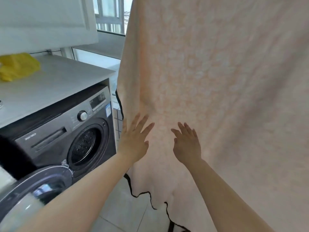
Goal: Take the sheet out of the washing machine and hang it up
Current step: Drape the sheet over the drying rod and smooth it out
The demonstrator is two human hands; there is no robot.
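Observation:
A large pale pink sheet (pixel 217 81) with a dark edge trim hangs down in front of me and fills the right of the view; what it hangs from is out of frame. My left hand (pixel 135 139) lies flat on the sheet near its left edge, fingers spread. My right hand (pixel 187 141) lies flat on it a little to the right, fingers straight. The dark grey washing machine (pixel 55 133) stands at the left, its drum empty and its round door (pixel 33 188) swung open toward me.
A white countertop (pixel 55 81) runs over the machine, with a yellow plastic bag (pixel 16 66) on it. A white cabinet (pixel 46 20) hangs above. A window (pixel 108 14) is behind the sheet. The floor (pixel 127 206) is pale tile.

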